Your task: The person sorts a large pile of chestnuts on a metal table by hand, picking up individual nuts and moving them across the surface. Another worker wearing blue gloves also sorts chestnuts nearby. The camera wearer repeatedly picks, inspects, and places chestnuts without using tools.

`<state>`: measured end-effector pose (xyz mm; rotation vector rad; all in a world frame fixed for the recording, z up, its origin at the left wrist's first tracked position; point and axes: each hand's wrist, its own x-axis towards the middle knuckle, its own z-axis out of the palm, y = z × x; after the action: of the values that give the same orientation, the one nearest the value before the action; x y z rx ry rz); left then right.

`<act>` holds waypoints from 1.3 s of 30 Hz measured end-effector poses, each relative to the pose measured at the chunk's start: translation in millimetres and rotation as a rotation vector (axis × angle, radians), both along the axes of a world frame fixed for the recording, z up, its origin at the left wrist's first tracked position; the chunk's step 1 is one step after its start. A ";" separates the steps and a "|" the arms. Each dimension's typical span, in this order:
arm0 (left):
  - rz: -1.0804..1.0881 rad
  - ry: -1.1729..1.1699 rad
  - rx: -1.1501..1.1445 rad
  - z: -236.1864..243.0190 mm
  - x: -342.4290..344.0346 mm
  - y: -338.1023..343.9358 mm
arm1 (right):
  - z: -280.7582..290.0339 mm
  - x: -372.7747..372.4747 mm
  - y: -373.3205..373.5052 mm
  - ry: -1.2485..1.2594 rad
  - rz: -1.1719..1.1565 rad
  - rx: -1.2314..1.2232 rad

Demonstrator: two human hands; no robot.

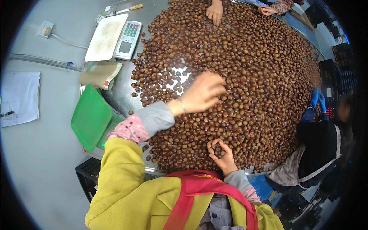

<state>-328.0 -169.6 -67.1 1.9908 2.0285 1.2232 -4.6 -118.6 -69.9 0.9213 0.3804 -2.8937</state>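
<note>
A broad heap of round brown nuts (249,92) covers the metal table. My left hand (203,92) reaches over the heap next to a thinned patch of pale tabletop, its fingers smeared by motion. Whether it holds a nut is hidden. Closer to me, my right hand (222,155) rests low at the heap's near edge, thumb and fingers curled together into a ring. Dark nuts show around and inside that curl, but which of them it grips cannot be made out.
A white digital scale (124,46) stands far left, with a folded cloth bag (101,74) and green tray (90,117) nearer. Other people's bare hands (215,13) work at the far side; a person in blue gloves (318,99) is at right. Black crates (330,80) stand there.
</note>
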 end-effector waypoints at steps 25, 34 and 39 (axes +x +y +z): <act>0.558 0.526 -0.477 -70.1 -213.1 -6.1 | -3.1 1.1 0.4 -0.042 -0.009 0.007; 0.854 0.068 -0.019 -28.5 -167.8 -97.0 | -9.8 5.4 -0.4 -0.022 -0.001 0.032; 0.360 -0.054 -0.173 -1.1 -0.9 -112.4 | -11.9 5.9 -0.2 -0.005 0.003 0.025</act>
<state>-328.9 -282.0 -68.2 1.5478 2.4437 1.0898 1.3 -118.9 -81.8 0.9303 0.4184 -2.8903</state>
